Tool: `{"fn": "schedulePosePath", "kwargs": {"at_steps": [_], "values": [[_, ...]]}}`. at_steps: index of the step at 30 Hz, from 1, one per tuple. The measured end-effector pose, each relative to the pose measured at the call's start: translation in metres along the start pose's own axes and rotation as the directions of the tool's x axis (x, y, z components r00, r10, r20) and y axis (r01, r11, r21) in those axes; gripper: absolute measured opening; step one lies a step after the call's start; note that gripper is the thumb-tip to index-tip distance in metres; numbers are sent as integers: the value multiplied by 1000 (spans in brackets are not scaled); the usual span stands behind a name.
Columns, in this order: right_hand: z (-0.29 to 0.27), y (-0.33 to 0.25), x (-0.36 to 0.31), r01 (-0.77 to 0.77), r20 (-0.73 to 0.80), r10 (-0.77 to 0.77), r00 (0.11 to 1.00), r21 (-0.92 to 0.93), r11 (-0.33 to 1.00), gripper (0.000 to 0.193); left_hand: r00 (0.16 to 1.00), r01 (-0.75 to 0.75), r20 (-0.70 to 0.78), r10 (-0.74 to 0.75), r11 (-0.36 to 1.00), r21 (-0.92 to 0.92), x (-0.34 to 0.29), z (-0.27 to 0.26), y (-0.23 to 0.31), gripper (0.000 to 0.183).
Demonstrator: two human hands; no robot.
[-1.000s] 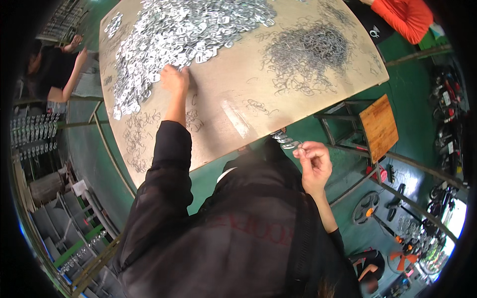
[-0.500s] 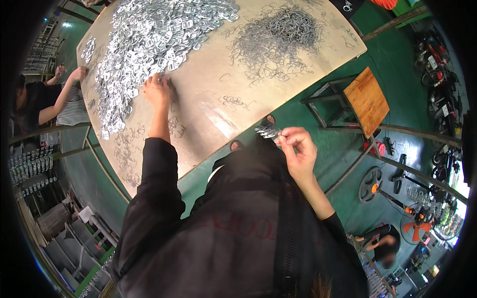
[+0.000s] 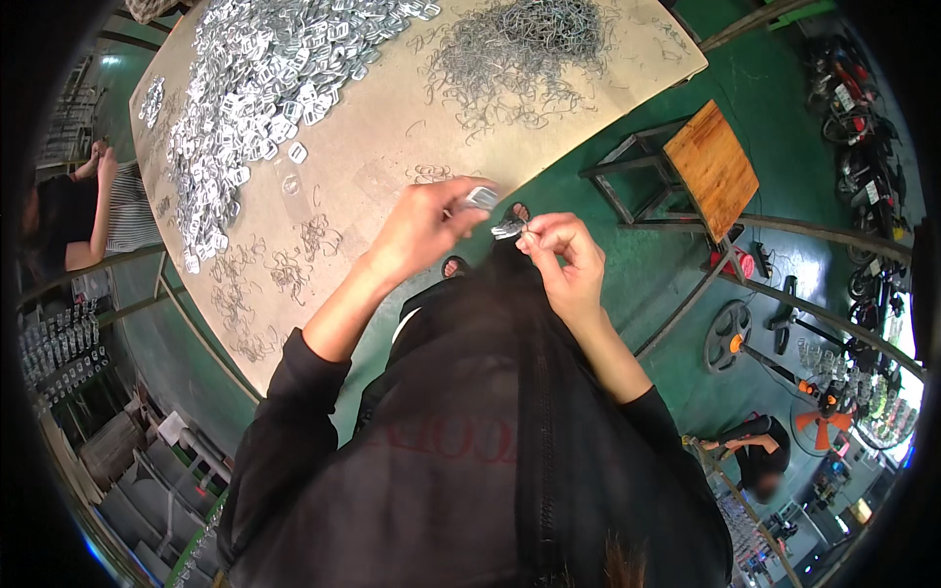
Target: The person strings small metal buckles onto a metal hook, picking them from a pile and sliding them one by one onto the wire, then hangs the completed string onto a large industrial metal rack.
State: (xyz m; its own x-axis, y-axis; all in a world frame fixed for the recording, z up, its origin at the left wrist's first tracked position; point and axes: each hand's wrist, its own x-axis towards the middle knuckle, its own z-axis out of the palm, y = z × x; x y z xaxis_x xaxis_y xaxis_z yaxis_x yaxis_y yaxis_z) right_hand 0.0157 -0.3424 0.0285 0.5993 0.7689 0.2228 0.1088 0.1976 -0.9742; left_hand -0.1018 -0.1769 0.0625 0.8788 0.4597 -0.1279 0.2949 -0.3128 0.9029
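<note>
1. My left hand (image 3: pixel 421 230) has its thumb and fingers pinched on a flat metal buckle (image 3: pixel 480 197), which sticks out past the fingertips toward my other hand.
2. My right hand (image 3: pixel 564 260) is pressed together at thumb and forefinger, with what looks like a thin wire between them; it is too fine here for me to be sure.
3. A small cluster of buckles (image 3: pixel 508 230) hangs just beside those right fingertips, bunched together and well off the tabletop.
4. The two hands are near each other but apart, by the near edge of the tan table (image 3: pixel 382 122), which slants up to the right.
5. To the right of my right hand, green floor (image 3: pixel 637 265) gives room before the wooden-topped stool (image 3: pixel 711 171).
6. On the table, a stretch of tan board separates the big pile of buckles (image 3: pixel 274 78) from the tangled heap of wire hooks (image 3: pixel 549 34).
7. The buckle in my left hand is silvery and rounded at the corners; the piled ones show slots through them.
</note>
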Motion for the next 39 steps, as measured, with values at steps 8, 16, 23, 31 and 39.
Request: {"fn": "schedulePosePath", "kwargs": {"at_steps": [8, 16, 23, 31, 39], "values": [[-4, 4, 1, -22, 56, 24, 998, -45, 999, 14, 983, -182, 22, 181, 979, 96, 6, 16, 27, 33], [-30, 18, 9, 55, 179, -11, 984, -246, 968, 14, 987, -121, -85, 133, 984, 129, 4, 35, 26, 25], [-67, 66, 82, -52, 93, 119, 989, -533, 845, 9, 977, -91, -184, 103, 993, 73, 1, 60, 13, 21], [-54, 120, 153, 147, 293, 181, 939, -817, 557, 10, 967, -94, -232, 104, 994, 54, 3, 71, 6, 21], [-51, 132, 152, 200, 376, 183, 909, -775, 599, 11, 974, -56, -218, 65, 997, 46, -4, 73, 6, 24]]}}
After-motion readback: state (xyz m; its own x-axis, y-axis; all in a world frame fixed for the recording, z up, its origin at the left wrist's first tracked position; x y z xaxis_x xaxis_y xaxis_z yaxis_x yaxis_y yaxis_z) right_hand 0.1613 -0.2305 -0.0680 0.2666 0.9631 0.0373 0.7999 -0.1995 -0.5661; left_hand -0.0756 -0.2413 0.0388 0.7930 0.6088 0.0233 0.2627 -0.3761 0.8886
